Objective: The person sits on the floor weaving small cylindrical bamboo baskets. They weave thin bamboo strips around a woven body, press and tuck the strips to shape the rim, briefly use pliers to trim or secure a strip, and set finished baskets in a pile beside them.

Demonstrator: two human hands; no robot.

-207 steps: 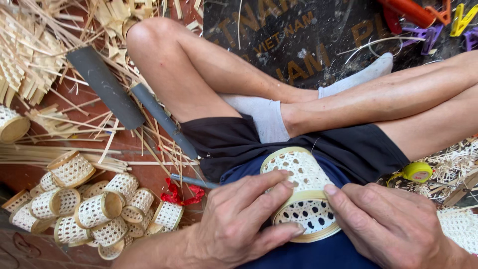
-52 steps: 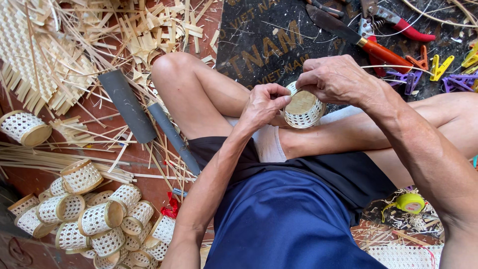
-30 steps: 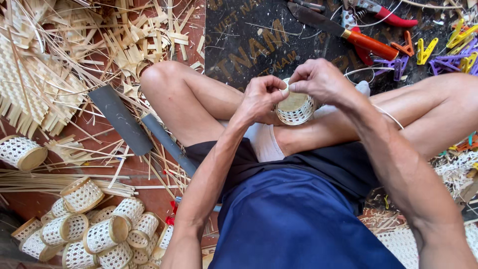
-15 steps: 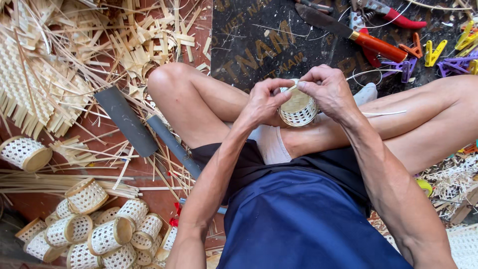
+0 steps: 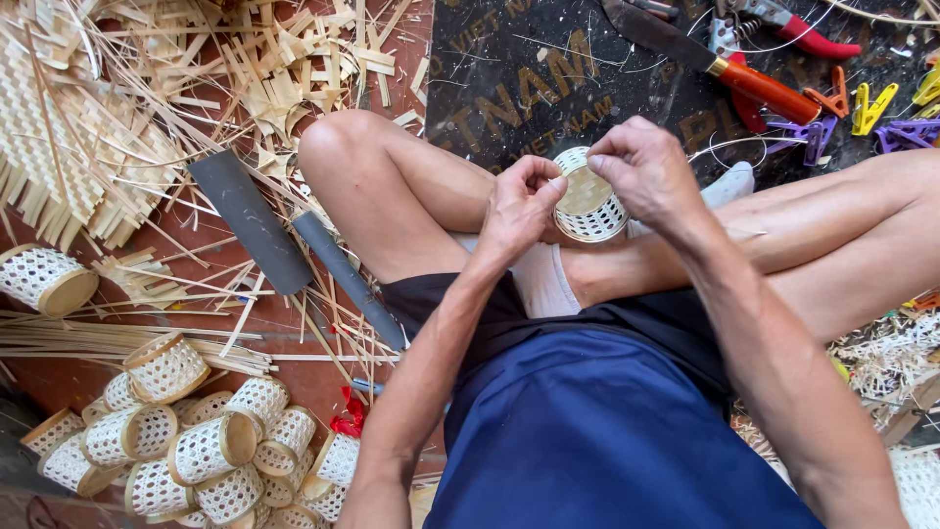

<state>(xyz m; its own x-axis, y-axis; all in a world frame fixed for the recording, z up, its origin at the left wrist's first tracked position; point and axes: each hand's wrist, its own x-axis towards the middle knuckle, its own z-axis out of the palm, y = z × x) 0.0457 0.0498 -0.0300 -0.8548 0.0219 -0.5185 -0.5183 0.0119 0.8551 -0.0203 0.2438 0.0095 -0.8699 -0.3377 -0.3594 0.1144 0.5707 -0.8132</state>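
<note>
A small round woven bamboo basket (image 5: 588,198) is held up between both hands, above my crossed legs. My left hand (image 5: 521,206) grips its left rim with fingers curled. My right hand (image 5: 643,171) pinches the top right rim with thumb and fingers. The basket's open mouth faces the camera. I sit on the floor in dark shorts and a blue shirt.
A pile of several finished small baskets (image 5: 196,446) lies at lower left, one more basket (image 5: 44,279) at far left. Bamboo strips and woven mat pieces (image 5: 88,127) litter the upper left. Two grey tubes (image 5: 294,245) lie beside my knee. A knife with orange handle (image 5: 729,69), red pruners (image 5: 783,24) and coloured clips (image 5: 867,108) lie at upper right.
The flat woven piece held in my lap several seconds ago is gone; both hands now hold a round basket raised over my legs. Over the last second the hands stay on it, shifting slightly.
</note>
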